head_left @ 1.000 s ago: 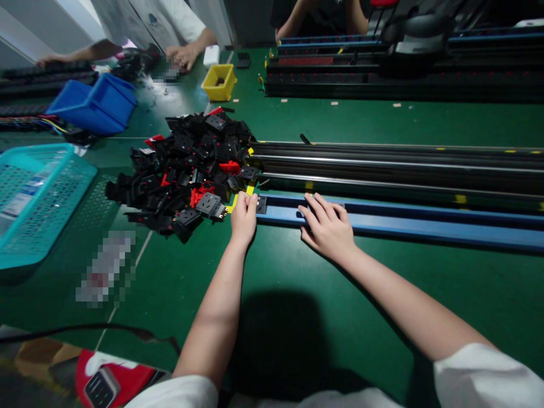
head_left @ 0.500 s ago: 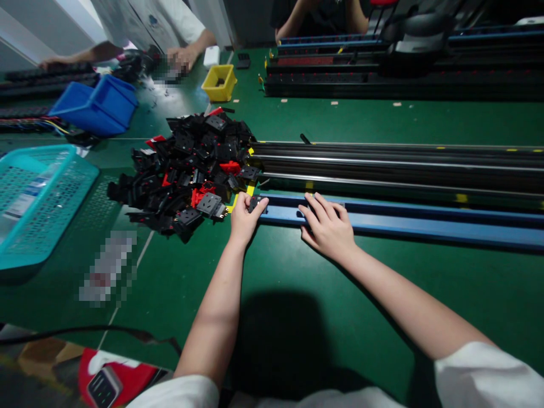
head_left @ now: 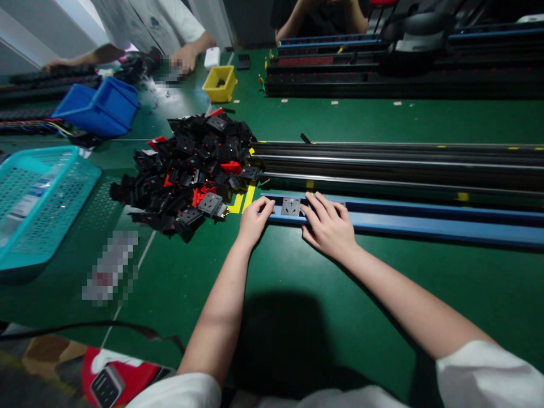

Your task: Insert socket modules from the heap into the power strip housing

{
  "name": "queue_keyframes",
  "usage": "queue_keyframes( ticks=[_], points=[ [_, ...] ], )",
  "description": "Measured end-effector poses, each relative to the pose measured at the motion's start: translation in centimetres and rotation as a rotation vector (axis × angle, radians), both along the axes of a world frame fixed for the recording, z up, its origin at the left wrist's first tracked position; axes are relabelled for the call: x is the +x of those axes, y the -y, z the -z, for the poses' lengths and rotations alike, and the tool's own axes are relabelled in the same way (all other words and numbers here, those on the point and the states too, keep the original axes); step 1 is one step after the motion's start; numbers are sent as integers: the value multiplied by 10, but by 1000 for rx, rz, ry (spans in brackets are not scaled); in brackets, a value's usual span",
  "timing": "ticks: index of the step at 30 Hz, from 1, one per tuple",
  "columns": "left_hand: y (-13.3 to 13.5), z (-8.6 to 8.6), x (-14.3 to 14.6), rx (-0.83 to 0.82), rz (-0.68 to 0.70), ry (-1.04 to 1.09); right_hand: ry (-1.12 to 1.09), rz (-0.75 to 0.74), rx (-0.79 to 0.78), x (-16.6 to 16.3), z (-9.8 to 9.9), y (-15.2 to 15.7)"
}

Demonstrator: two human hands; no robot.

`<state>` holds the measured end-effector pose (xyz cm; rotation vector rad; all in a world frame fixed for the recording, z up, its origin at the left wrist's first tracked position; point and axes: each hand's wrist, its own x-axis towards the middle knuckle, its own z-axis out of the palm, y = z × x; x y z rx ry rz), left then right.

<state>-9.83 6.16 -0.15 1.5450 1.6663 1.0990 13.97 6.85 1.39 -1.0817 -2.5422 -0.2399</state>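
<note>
A long blue channel rail (head_left: 408, 221) lies across the green table in front of me. Inside its left part sits a dark grey socket module (head_left: 291, 206), its slotted face turned up. My left hand (head_left: 254, 221) is closed at the rail's left end, thumb and forefinger on it just left of the module. My right hand (head_left: 329, 225) lies across the rail to the right of the module, thumb on the near side and fingers over the channel. Its fingertips are close to the module, and another dark piece shows partly behind the knuckles.
Left of the rail is a heap of black and red socket modules (head_left: 199, 164). Dark metal rails (head_left: 382, 164) lie behind. A turquoise basket (head_left: 51, 226), blue bins (head_left: 100, 107) and a yellow bin (head_left: 220, 84) stand leftward. Two other people are across the table.
The socket module has slid right along the channel, from under my left hand to beside my right fingers. My left hand has shifted slightly right and let go of it. My right hand stays put.
</note>
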Motion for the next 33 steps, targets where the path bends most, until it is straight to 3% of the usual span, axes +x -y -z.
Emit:
queue_keyframes(
  ticks=[6,13,19,29,33],
  points=[
    [2,-4,4,52,-61,-18,-2,-3,-7,0,0,0],
    [8,-3,15,246,-85,-416,5,-2,6,1,0,0],
    [14,-9,27,243,-76,-683,-11,-3,7,1,2,0],
    [17,-7,36,326,-164,-749,-86,-5,-27,1,4,0],
    [17,-7,38,368,-89,-754,-72,52,-23,-2,3,1]
  ],
)
